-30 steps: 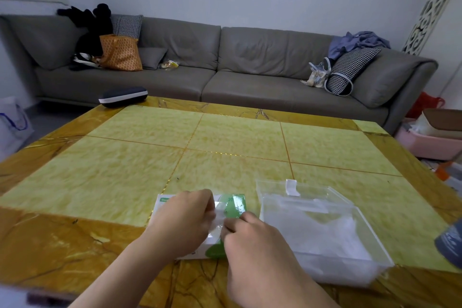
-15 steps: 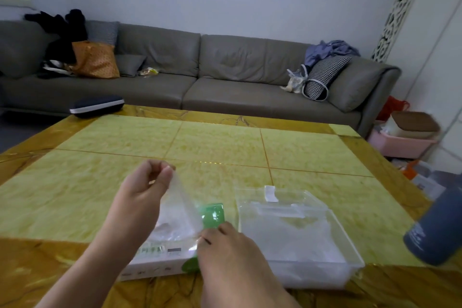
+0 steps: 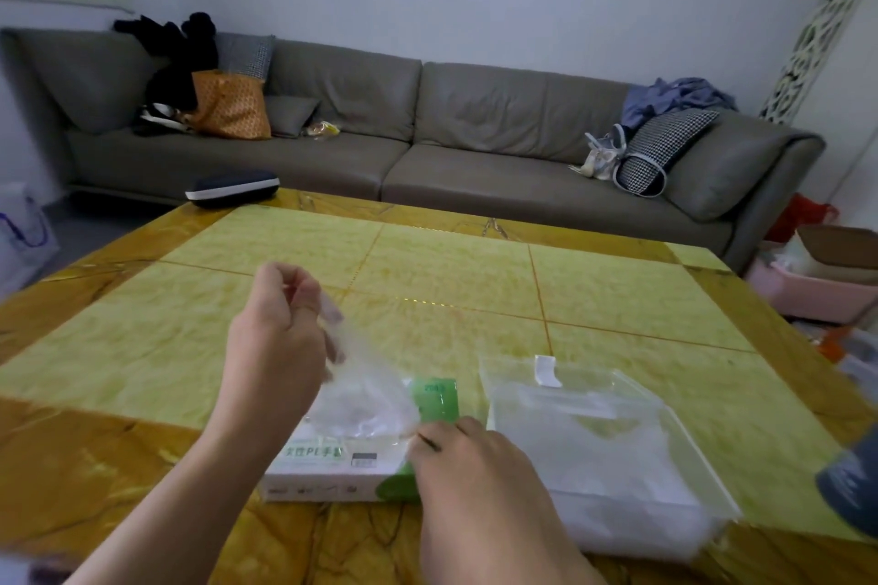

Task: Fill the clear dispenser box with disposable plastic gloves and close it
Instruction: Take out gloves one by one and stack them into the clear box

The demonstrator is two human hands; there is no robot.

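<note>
On the yellow table (image 3: pixel 451 271), lower centre, the left hand (image 3: pixel 275 337) has lifted higher, pinching a glove (image 3: pixel 366 390) drawn from the retail box (image 3: pixel 332 475); the right hand (image 3: pixel 475 475) pinches the glove's lower edge. The clear dispenser box (image 3: pixel 617 466), lower right, awaits it.

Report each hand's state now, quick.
Left hand: closed, pinching a clear plastic glove.
Right hand: curled, holding down the glove carton.

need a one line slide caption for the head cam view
Left hand pulls a clear plastic glove from the green-and-white glove carton, right hand steadying it, beside the open clear dispenser box.
</note>
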